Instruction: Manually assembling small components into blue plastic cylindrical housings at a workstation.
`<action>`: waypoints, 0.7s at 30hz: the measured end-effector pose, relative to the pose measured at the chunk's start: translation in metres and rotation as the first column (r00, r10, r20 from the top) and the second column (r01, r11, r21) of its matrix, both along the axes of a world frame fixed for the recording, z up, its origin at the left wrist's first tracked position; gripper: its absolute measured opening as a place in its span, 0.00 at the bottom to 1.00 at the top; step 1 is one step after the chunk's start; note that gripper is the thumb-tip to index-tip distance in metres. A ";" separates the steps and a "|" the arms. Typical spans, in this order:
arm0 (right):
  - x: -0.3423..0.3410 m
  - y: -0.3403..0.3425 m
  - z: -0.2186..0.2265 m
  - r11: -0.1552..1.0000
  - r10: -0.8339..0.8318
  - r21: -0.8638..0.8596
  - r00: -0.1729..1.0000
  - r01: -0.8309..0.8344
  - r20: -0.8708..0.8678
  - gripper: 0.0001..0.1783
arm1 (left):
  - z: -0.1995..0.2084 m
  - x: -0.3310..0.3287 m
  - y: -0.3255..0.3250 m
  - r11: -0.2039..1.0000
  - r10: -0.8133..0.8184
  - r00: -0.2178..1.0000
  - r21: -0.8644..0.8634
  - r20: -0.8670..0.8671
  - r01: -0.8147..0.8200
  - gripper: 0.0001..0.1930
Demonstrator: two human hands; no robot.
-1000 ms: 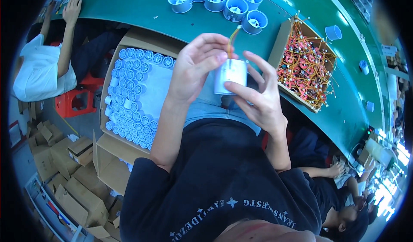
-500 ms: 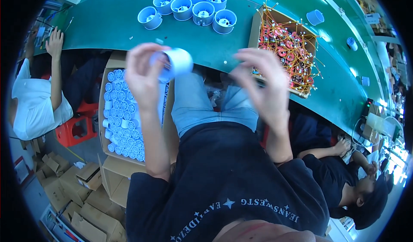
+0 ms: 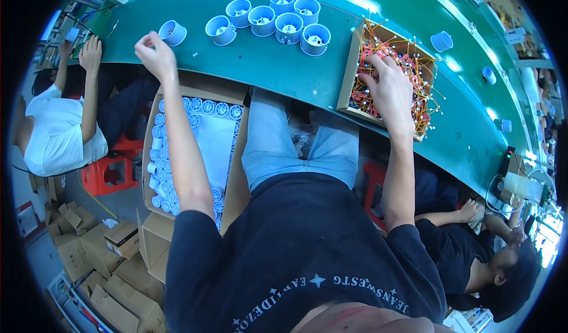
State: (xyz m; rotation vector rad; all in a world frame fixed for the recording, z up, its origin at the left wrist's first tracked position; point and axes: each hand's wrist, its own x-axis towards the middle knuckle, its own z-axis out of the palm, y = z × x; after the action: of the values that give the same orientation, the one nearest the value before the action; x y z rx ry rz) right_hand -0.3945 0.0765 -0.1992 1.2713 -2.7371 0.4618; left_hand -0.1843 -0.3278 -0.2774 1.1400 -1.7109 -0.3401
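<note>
At the left of the green table, my left hand (image 3: 156, 56) is raised with loosely bent fingers and nothing visible in them. Just beyond it a light-blue plastic cup-shaped housing (image 3: 173, 32) leans on the table, apart from the fingers. My right hand (image 3: 389, 90) reaches into a shallow cardboard box (image 3: 345, 90), thumb and fingers apart. Under it lies a tangle of red coil-like parts with yellow wires (image 3: 423, 76) and small white connectors. Whether the fingertips touch one part is too cluttered to tell. Several similar housings (image 3: 262, 21) stand grouped mid-table, open tops up.
Left of my legs stands a carton (image 3: 236, 173) holding several small light-blue wheel-like parts (image 3: 222, 109) and a pale sheet (image 3: 213, 146). More blue pieces (image 3: 441, 41) lie at the far right. People sit on both sides; red stools (image 3: 109, 176) and cardboard boxes (image 3: 97, 250) are at left.
My left hand has moved left and let go of the housing, which now rests on the table. My right hand has gone from above my lap into the box of wired parts.
</note>
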 end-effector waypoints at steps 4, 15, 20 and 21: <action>-0.002 0.006 0.006 0.994 0.049 -0.101 0.992 -0.038 0.115 0.15 | -0.014 -0.015 0.085 0.797 -0.593 0.793 0.037 -0.140 0.603 0.26; -0.008 -0.001 0.003 0.986 0.130 -0.122 0.980 -0.111 0.154 0.07 | -0.005 -0.028 0.118 0.854 -0.423 0.901 0.289 -0.097 0.432 0.35; 0.000 0.008 0.009 0.764 0.256 -0.645 0.913 0.011 0.319 0.06 | 0.008 -0.019 0.193 0.528 -0.534 0.421 0.100 -0.733 0.843 0.37; 0.005 0.012 0.013 0.643 0.344 -0.749 0.814 0.159 0.469 0.06 | 0.013 -0.017 0.208 0.544 -0.524 0.438 0.108 -0.731 0.832 0.37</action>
State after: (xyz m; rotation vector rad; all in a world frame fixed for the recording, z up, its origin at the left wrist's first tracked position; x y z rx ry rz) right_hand -0.3900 0.0883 -0.1861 1.1154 -2.2736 2.0720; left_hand -0.2012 -0.1197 -0.2645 0.3961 -1.4062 -1.5795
